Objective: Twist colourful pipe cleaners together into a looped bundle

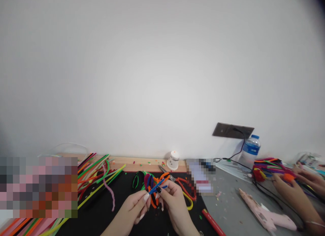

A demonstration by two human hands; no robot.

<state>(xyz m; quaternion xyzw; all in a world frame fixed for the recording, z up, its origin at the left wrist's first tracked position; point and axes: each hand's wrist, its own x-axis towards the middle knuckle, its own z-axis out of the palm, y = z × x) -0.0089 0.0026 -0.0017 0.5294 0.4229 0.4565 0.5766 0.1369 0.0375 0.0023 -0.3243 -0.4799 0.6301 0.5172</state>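
Observation:
My left hand (134,205) pinches a blue pipe cleaner (153,188) between thumb and fingers. Close beside it, my right hand (175,198) has its fingers closed on the same blue pipe cleaner, its dark thumbnail showing. Just behind the fingertips is a cluster of bent pipe cleaners (148,180) in purple, orange and green; whether the fingers also grip it is hidden. A green-edged black loop (137,180) lies to its left. Right of my hands are red-handled pliers (185,188) and a yellow loop (190,201), on the black mat (101,214).
Many loose pipe cleaners (93,175) spread at left. A white paper cup (173,161) stands upside down by the wall. At right are a red tube (213,223), a pink glue gun (264,214), a black cable (265,193), a water bottle (250,153) and a co-worker's hands (288,188).

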